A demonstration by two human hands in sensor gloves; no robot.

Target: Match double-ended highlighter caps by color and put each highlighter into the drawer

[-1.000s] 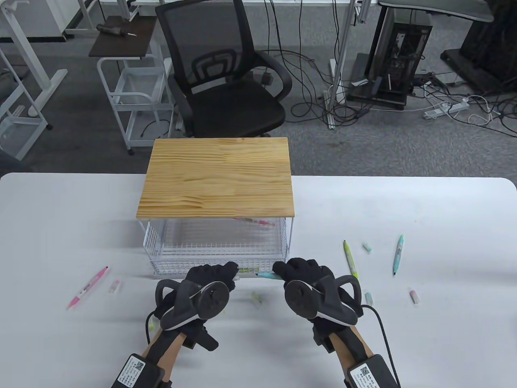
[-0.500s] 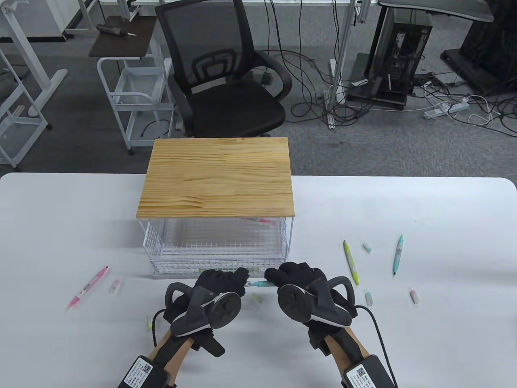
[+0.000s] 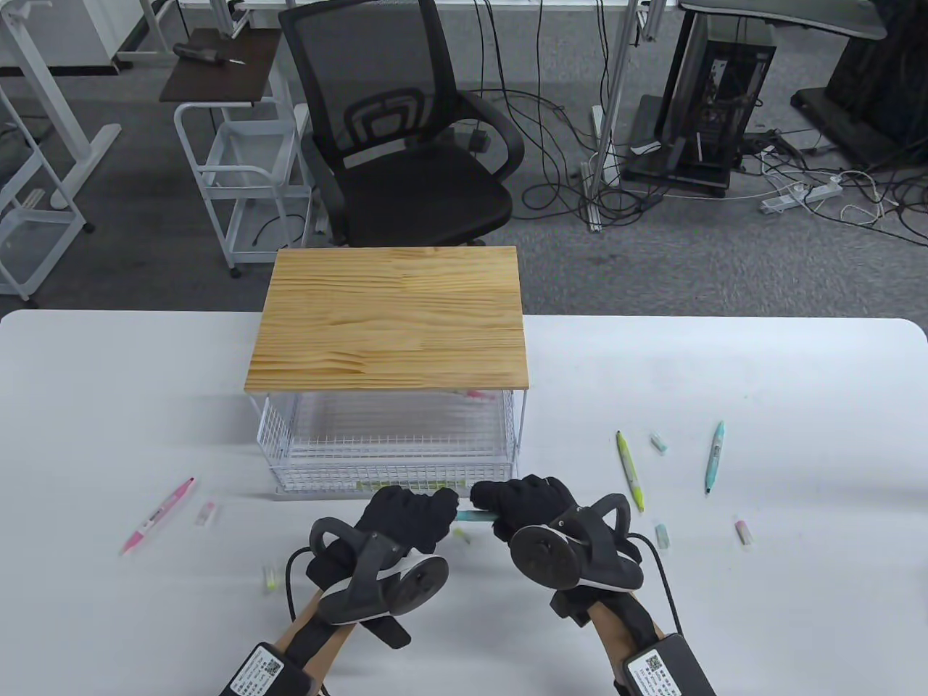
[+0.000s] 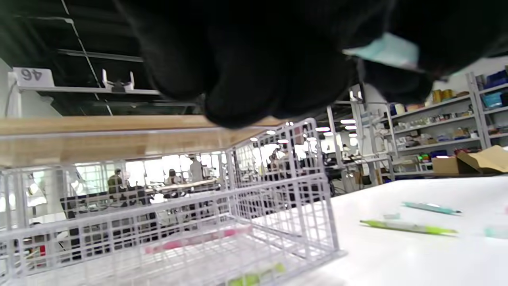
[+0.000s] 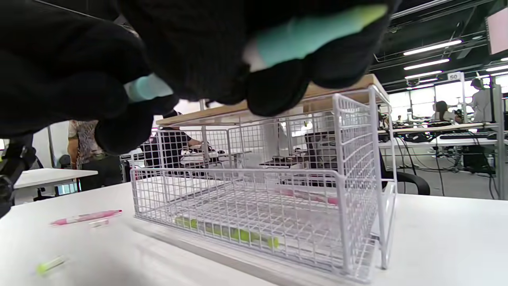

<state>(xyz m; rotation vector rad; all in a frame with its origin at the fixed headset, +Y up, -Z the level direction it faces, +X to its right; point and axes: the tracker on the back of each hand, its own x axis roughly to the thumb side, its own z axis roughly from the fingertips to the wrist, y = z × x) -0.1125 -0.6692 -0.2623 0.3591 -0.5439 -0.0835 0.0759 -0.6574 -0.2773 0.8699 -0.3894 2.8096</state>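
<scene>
My right hand (image 3: 484, 496) grips a teal highlighter (image 3: 475, 515) just in front of the drawer; in the right wrist view the teal highlighter (image 5: 309, 33) crosses my curled fingers. My left hand (image 3: 444, 502) meets it from the left and pinches the pen's left end, which shows in the left wrist view as a teal tip (image 4: 387, 49). The white wire drawer (image 3: 391, 475) stands pulled out under a wooden top (image 3: 391, 319). Inside lie a green highlighter (image 5: 230, 232) near the front and a pink highlighter (image 4: 194, 240) further back.
Left of the drawer lie a pink highlighter (image 3: 158, 515), a pink cap (image 3: 206, 514) and a green cap (image 3: 270, 578). On the right lie a green highlighter (image 3: 629, 471), a teal highlighter (image 3: 714, 457), two teal caps (image 3: 658, 442) (image 3: 662, 535) and a pink cap (image 3: 744, 531). A yellow-green cap (image 3: 461, 535) lies below my hands.
My left hand moved right from the drawer front and closed on the end of the teal highlighter. My right hand shifted slightly left and toward me with the pen.
</scene>
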